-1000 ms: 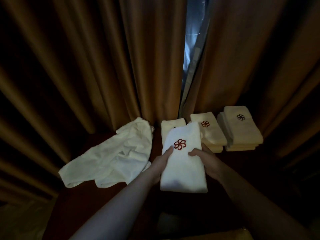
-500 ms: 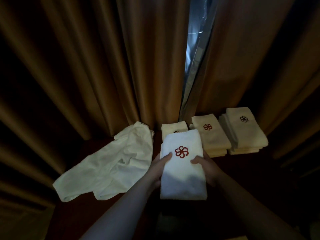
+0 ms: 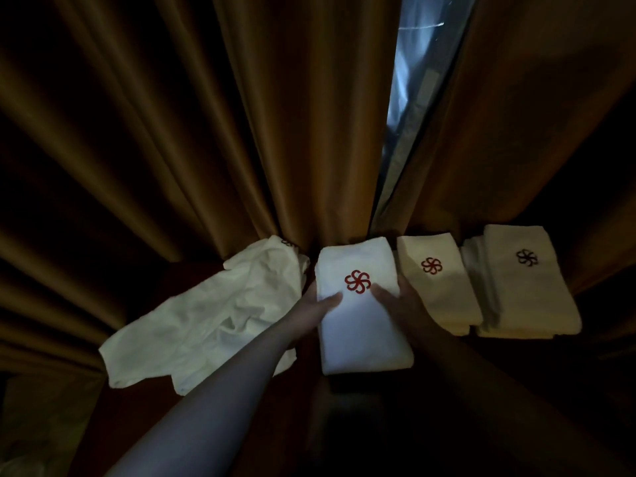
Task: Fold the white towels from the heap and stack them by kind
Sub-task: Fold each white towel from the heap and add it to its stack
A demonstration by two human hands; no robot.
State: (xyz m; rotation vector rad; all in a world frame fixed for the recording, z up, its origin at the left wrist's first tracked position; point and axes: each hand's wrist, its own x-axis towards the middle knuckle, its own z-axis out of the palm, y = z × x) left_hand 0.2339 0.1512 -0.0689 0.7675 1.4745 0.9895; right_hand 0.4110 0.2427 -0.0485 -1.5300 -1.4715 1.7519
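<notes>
Towel (image 3: 361, 325) sits folded right between your two hands, with its red flower mark (image 3: 358, 281) facing up. Its long side runs straight away from you, toward the curtain (image 3: 275, 132). The far end nearly touches the curtain. The near end sticks out past your wrists, back toward you.

Your left hand (image 3: 318, 301) holds the towel's left edge, thumb on top. Your right hand (image 3: 401, 299) holds the right edge the same way. Both hands grip close to the mark, so both are just as near. How your fingers lie under the towel is hidden.

You seem to be setting this towel down at the back. Whether another towel lies under it, you cannot tell from here.

Just beside your right hand is a pile (image 3: 437, 280) with the same red mark. Past that, farther right, is a second pile (image 3: 526, 284) with a dark mark. Both piles lie the same way as your towel.

Beside your left hand is the heap (image 3: 213, 321), loose and crumpled, partly under your left arm. My guess is you will reach left for it next.
</notes>
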